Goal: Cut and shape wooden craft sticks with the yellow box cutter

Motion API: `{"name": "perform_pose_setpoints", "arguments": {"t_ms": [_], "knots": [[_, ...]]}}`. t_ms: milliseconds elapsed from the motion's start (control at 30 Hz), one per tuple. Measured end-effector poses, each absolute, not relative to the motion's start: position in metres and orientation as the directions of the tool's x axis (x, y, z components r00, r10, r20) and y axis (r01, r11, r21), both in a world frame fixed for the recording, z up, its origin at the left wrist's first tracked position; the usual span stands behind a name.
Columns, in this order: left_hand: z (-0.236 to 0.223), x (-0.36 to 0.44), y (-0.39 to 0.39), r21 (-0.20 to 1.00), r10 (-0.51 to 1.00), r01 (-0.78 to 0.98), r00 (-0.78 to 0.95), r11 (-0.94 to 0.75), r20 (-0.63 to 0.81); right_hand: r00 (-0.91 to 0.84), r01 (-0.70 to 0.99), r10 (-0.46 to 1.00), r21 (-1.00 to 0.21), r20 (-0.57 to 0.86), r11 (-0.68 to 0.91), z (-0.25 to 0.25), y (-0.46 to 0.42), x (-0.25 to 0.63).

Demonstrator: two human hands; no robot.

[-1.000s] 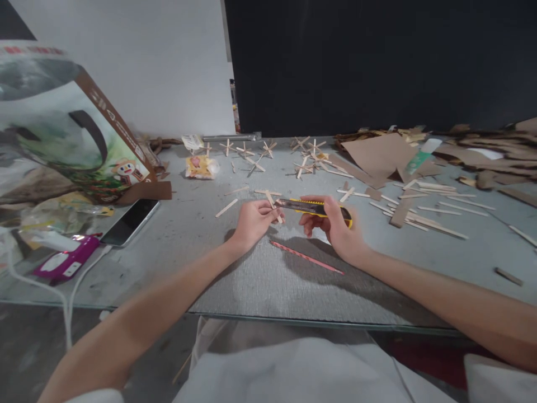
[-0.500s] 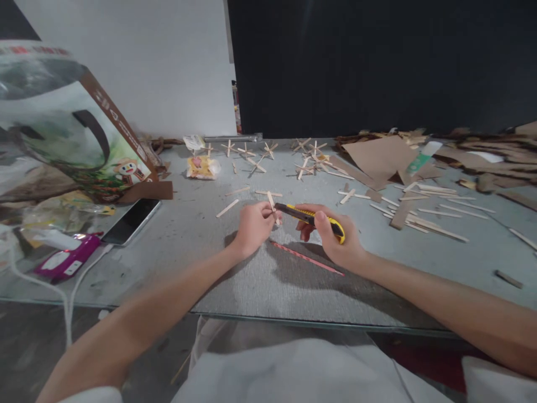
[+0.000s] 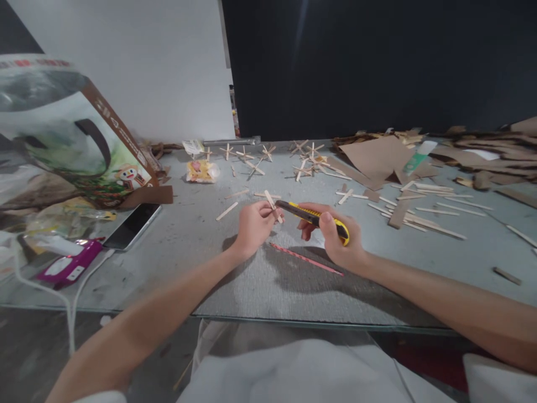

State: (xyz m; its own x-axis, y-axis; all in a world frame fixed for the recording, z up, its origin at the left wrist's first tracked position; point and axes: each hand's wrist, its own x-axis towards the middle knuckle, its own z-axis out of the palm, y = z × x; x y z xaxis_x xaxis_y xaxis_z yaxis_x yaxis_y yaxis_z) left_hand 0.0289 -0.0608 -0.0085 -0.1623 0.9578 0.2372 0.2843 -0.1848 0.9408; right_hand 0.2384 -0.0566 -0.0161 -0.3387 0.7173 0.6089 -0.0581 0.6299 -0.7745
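My left hand [image 3: 257, 225] is closed, pinching a short wooden craft stick [image 3: 270, 199] upright between thumb and fingers. In my right hand [image 3: 342, 238] is a yellow and black utility knife [image 3: 312, 215], its front end against or very near the stick. Whether the blade cuts into the wood is too small to tell. Below both hands a pink striped pencil [image 3: 306, 258] lies on the table. Just beyond the left hand rest a few loose craft sticks [image 3: 227, 211].
Several crossed-stick pieces [image 3: 255, 166] stand at the back beside a yellow packet [image 3: 202, 171]. To the right lie loose sticks [image 3: 438, 228], cardboard [image 3: 373, 159] and a green-white tube [image 3: 419, 157]. A phone [image 3: 133, 226], a purple device [image 3: 69, 263] and a large jar [image 3: 62, 140] occupy the left.
The view has shifted slightly. Both hands keep their grips on the stick and knife, with the knife's front end moved only a little.
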Motion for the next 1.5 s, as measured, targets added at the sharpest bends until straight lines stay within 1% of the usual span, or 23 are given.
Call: {"name": "perform_pose_setpoints", "arguments": {"t_ms": [267,400,600,667,767,900,1100,1367,1500], "knots": [[-0.007,0.03,-0.061,0.937,0.959,0.299,-0.157,-0.182,0.236,-0.355,-0.099,0.73,-0.8,0.584,0.592,-0.021,-0.054,0.238],[-0.007,0.03,-0.062,0.932,0.958,0.313,-0.159,-0.182,0.24,-0.363,-0.064,0.724,-0.792,0.586,0.608,-0.02,-0.054,0.239],[-0.013,0.031,-0.064,0.888,0.94,0.417,-0.181,-0.193,0.289,-0.388,-0.003,0.667,-0.725,0.636,0.689,-0.016,-0.057,0.239],[-0.014,0.031,-0.065,0.89,0.94,0.413,-0.182,-0.192,0.288,-0.396,0.002,0.676,-0.736,0.621,0.677,-0.014,-0.058,0.238],[-0.015,0.029,-0.063,0.903,0.945,0.384,-0.172,-0.195,0.277,-0.394,-0.052,0.727,-0.803,0.562,0.593,-0.013,-0.057,0.237],[-0.015,0.027,-0.059,0.939,0.96,0.288,-0.153,-0.185,0.236,-0.362,-0.17,0.791,-0.869,0.493,0.464,-0.013,-0.054,0.235],[-0.018,0.024,-0.055,0.968,0.974,0.188,-0.123,-0.168,0.193,-0.365,-0.243,0.824,-0.899,0.434,0.365,-0.013,-0.053,0.232],[-0.016,0.017,-0.056,0.977,0.982,0.122,-0.054,-0.174,0.181,-0.317,-0.369,0.908,-0.917,0.275,0.15,-0.012,-0.042,0.227],[-0.016,0.017,-0.056,0.983,0.985,0.095,-0.044,-0.16,0.164,-0.282,-0.378,0.937,-0.921,0.208,0.091,-0.012,-0.039,0.226]]}}
